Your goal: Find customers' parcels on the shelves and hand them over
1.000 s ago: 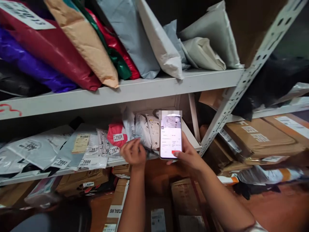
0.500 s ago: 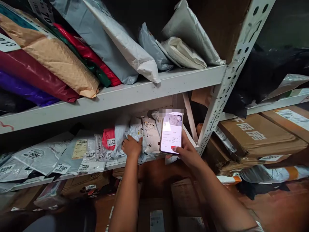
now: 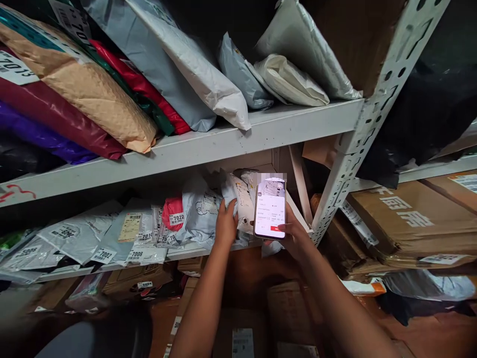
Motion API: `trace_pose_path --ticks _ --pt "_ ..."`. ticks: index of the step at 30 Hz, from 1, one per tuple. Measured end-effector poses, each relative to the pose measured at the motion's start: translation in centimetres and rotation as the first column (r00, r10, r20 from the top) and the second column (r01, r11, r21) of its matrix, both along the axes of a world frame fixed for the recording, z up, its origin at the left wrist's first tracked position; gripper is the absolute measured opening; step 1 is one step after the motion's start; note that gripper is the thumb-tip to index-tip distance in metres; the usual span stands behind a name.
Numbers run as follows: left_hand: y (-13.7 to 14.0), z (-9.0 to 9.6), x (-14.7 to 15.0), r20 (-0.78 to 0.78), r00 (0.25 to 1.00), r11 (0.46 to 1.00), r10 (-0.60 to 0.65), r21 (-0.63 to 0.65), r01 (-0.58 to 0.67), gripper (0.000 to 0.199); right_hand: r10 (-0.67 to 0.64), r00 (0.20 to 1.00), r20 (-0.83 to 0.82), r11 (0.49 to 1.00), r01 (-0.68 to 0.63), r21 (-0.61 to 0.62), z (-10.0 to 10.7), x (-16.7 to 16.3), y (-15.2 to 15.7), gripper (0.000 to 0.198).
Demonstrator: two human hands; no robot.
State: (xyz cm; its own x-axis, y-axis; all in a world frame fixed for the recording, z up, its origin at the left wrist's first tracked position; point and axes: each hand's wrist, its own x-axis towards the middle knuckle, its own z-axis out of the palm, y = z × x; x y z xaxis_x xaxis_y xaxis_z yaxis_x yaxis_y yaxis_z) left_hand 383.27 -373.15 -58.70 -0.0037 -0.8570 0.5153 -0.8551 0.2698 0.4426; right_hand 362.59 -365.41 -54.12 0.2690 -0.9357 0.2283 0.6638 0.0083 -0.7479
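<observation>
My right hand [image 3: 296, 233] grips a smartphone [image 3: 270, 211] held upright with its screen lit, thumb beside a red button on it. On the lower shelf, my left hand [image 3: 225, 223] has its fingers and thumb closed around the edge of a small pale grey mailer bag [image 3: 229, 189]. To its left sits a larger pale grey mailer bag [image 3: 199, 211] with a label. A white parcel with printed text [image 3: 244, 199] leans just right of that hand, partly behind the phone. Further left is a pink bag [image 3: 173, 211] tagged 7022.
An upper shelf [image 3: 261, 124] carrying several mailer bags runs above my hands. A perforated white post [image 3: 367, 114] stands at the right, with cardboard boxes [image 3: 406, 214] beyond it. More boxes [image 3: 242, 333] lie below the lower shelf.
My left hand has moved right along the row and now grasps a small grey bag. The larger grey bag beside it shows more of its front. The phone stays in my right hand.
</observation>
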Motion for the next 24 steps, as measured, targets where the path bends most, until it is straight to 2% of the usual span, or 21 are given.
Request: trace_pose_path --ticks 2,5,8,10,12,14,16,19,24 --pt "0.0 -0.2 -0.8 0.037 0.999 1.000 0.016 -0.015 -0.015 0.048 -0.016 1.000 -0.003 1.000 0.016 0.003 -0.2 0.0 -0.2 0.079" --pt "-0.1 -0.2 0.4 0.055 0.984 0.985 0.171 -0.041 -0.169 0.053 -0.012 1.000 -0.013 1.000 0.012 -0.012 -0.4 -0.3 -0.3 0.076" --pt "0.4 0.3 2.6 0.051 0.928 0.930 0.368 -0.046 -0.366 0.046 -0.009 1.000 -0.010 0.999 0.009 -0.035 -0.4 -0.9 -0.3 0.076" --pt "1.1 0.9 2.9 0.077 0.889 0.893 0.451 -0.056 -0.447 0.039 -0.014 1.000 -0.014 0.999 0.013 -0.040 -0.3 -1.1 -0.4 0.077" --pt "1.8 1.2 1.8 0.151 0.892 0.904 0.426 -0.049 -0.424 0.035 -0.006 1.000 -0.027 0.999 0.005 -0.044 -0.2 -1.3 -0.5 0.078" --pt "2.4 1.0 -0.1 0.226 0.913 0.937 0.341 0.000 -0.350 0.035 0.017 0.999 -0.036 0.999 -0.019 -0.039 -0.2 -1.4 -0.6 0.075" --pt "2.6 0.4 -2.1 0.242 0.920 0.943 0.309 0.051 -0.330 0.044 0.057 0.998 -0.032 0.998 -0.058 -0.023 -0.4 -1.4 -0.9 0.069" --pt "2.6 -1.3 -3.7 0.187 0.911 0.919 0.366 0.083 -0.386 0.055 0.144 0.989 -0.037 0.989 -0.143 0.032 -1.2 -1.6 -1.5 0.063" --pt "2.3 -4.3 -3.8 0.008 0.920 0.919 0.392 0.035 -0.392 0.050 0.359 0.930 -0.083 0.928 -0.346 0.138 -3.5 -2.2 -3.0 0.060"
